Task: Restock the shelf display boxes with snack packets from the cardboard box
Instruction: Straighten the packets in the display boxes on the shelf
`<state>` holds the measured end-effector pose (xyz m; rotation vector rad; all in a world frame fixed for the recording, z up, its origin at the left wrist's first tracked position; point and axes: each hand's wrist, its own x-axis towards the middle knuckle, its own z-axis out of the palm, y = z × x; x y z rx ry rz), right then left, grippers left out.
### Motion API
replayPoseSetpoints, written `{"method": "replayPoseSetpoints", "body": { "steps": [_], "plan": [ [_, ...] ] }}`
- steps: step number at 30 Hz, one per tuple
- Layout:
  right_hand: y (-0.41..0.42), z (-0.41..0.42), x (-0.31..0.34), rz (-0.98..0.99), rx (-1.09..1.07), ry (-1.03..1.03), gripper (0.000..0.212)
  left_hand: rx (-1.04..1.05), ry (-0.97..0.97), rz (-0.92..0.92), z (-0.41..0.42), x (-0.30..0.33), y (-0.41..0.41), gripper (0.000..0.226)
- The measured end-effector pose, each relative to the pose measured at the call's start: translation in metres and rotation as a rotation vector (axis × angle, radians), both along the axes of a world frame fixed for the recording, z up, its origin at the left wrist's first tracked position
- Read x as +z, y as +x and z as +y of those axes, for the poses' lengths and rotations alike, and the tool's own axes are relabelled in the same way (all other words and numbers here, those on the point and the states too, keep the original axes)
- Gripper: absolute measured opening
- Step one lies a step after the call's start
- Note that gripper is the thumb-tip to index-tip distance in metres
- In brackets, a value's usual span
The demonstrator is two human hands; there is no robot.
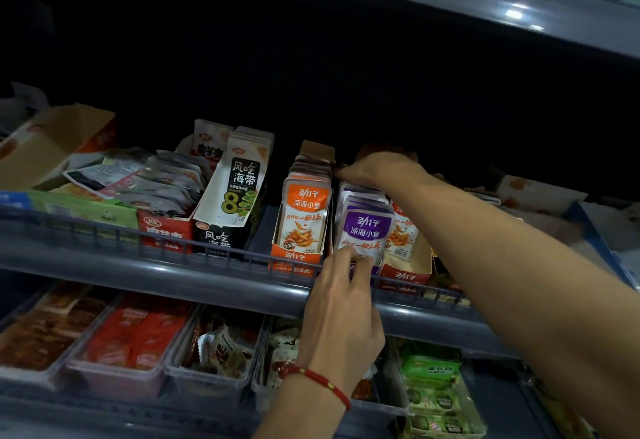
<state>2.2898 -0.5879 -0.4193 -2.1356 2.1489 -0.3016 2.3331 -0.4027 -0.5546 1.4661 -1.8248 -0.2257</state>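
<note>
Purple snack packets [363, 227] stand in a row in a display box at frame centre, on the grey wire-fronted shelf [194, 267]. The left hand [343, 303], a red cord at its wrist, pinches the lower edge of the front packet, while the right hand [375, 168] curls over the rear of the row, fingertips hidden. An orange display box [300, 224] stands just to the left, and clear bins [121, 374] fill the lower shelf.

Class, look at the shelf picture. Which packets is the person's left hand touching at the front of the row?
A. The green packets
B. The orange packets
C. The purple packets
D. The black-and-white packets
C: the left hand, with the red bracelet, has its fingertips on the bottom edge of the front purple packet, right of the orange packets.
</note>
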Motion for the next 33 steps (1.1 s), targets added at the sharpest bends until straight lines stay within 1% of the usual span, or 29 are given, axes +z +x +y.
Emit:
{"method": "replayPoseSetpoints", "body": {
  "steps": [4, 7, 10, 12, 14, 17, 19, 21, 23, 26, 28, 29, 33],
  "plan": [
    [0.002, -0.002, -0.005, 0.012, -0.003, -0.031, 0.079, -0.003, -0.001, 0.005, 0.002, 0.002, 0.0, 0.067],
    [0.002, 0.001, -0.003, -0.041, -0.003, -0.021, 0.077, -0.008, -0.005, 0.015, 0.002, 0.003, 0.0, 0.066],
    [-0.004, 0.006, 0.006, 0.05, 0.05, -0.033, 0.062, -0.005, 0.001, 0.017, 0.003, 0.004, 0.0, 0.067],
    [-0.007, 0.01, 0.012, 0.059, 0.072, -0.036, 0.056, -0.008, 0.002, 0.02, 0.003, 0.004, 0.001, 0.067],
    [-0.009, 0.013, 0.019, 0.061, 0.074, -0.089, 0.052, -0.015, 0.003, 0.024, 0.003, 0.003, 0.001, 0.066],
    [-0.02, 0.018, 0.03, 0.123, 0.08, -0.241, 0.045, -0.011, -0.001, 0.021, 0.004, 0.003, 0.002, 0.067],
    [-0.034, 0.026, 0.03, 0.031, 0.173, -0.294, 0.04, -0.018, -0.016, 0.023, 0.004, 0.002, 0.003, 0.066],
    [-0.049, 0.045, 0.023, -0.092, 0.3, -0.274, 0.037, -0.025, -0.034, 0.016, 0.004, 0.001, 0.004, 0.065],
    [-0.061, 0.066, 0.008, -0.105, 0.464, -0.25, 0.042, -0.018, -0.052, 0.001, 0.004, 0.0, 0.005, 0.063],
    [-0.066, 0.085, -0.021, 0.033, 0.635, -0.215, 0.054, -0.003, -0.077, -0.043, 0.003, 0.0, 0.004, 0.063],
    [-0.065, 0.085, -0.04, 0.125, 0.668, -0.211, 0.059, 0.006, -0.096, -0.067, 0.001, 0.0, 0.004, 0.063],
    [-0.064, 0.083, -0.045, 0.14, 0.668, -0.237, 0.06, 0.009, -0.1, -0.076, 0.001, 0.001, 0.005, 0.062],
    [-0.063, 0.077, -0.049, 0.118, 0.635, -0.283, 0.06, 0.031, -0.098, -0.105, 0.0, 0.0, 0.005, 0.061]
  ]
}}
